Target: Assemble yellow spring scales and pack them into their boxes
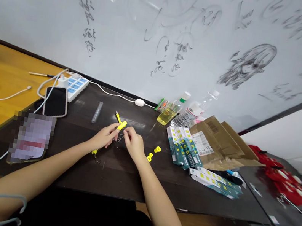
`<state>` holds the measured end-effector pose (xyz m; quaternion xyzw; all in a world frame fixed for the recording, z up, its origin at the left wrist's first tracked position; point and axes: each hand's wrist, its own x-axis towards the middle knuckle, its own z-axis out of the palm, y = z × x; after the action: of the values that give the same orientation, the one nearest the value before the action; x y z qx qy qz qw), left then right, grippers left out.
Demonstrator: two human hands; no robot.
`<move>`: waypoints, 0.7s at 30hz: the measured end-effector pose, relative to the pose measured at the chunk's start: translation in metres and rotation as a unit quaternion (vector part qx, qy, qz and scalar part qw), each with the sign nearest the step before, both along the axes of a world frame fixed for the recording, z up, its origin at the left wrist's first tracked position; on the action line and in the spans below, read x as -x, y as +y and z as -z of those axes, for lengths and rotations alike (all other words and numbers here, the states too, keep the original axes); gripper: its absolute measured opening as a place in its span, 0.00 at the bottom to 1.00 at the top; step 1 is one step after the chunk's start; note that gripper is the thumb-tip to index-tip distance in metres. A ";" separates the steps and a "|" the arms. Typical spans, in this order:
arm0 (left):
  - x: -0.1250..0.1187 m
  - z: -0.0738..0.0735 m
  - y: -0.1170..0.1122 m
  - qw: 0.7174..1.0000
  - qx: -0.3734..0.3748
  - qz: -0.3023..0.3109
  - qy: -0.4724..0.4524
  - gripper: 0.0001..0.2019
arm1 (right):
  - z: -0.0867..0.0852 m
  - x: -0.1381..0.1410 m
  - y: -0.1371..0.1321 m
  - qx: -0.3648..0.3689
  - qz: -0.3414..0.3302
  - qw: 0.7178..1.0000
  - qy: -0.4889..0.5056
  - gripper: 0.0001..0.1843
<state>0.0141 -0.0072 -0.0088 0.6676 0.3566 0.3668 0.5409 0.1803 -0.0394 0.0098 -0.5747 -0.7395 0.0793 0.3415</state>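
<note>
Between the thumb and fingers of my left hand [105, 136] is a small yellow plastic piece [122, 125]. My right hand [134, 141] is closed in a pinch just right of that piece; what its fingertips hold, if anything, is too small to make out. A thin wire-like loop [119, 138] shows between the two hands. Beyond them lies a slim yellow part [118, 117] with a pale tip. Another yellow part [94, 152] with a metal ring sits beside my left wrist. Several small yellow pieces [157, 149] lie right of my right hand.
A clear tube [97, 112], phone [56, 101] and power strip [76, 87] are at left. Two bottles [168, 113] stand by the whiteboard [119, 26]. Printed narrow boxes [184, 147] and an opened cardboard package [221, 144] occupy the right. White cables cross the left side.
</note>
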 end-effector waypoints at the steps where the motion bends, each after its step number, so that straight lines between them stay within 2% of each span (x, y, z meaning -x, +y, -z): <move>1: 0.000 -0.001 -0.001 1.000 -0.011 -0.005 0.014 0.22 | 0.000 0.000 0.000 -0.004 0.010 1.000 -0.024 0.11; 4: -0.001 -0.003 -0.003 0.999 -0.014 -0.006 0.030 0.22 | 0.001 0.001 0.001 0.000 0.032 0.996 -0.077 0.10; 10: -0.004 -0.003 -0.003 0.998 0.062 0.026 -0.016 0.22 | 0.002 -0.001 0.002 0.003 0.034 0.994 -0.100 0.10; 16: -0.002 -0.003 -0.004 0.999 0.009 0.000 0.047 0.23 | 0.007 -0.003 0.003 -0.037 0.013 0.991 -0.124 0.13; 21: -0.001 -0.009 -0.010 0.993 -0.056 -0.025 0.100 0.22 | 0.007 -0.001 0.002 -0.031 0.020 0.986 -0.164 0.15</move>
<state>0.0154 -0.0177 0.0005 0.7207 0.4046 0.3311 0.4552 0.1815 -0.0375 0.0030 -0.5838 -0.7757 -0.0460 0.2353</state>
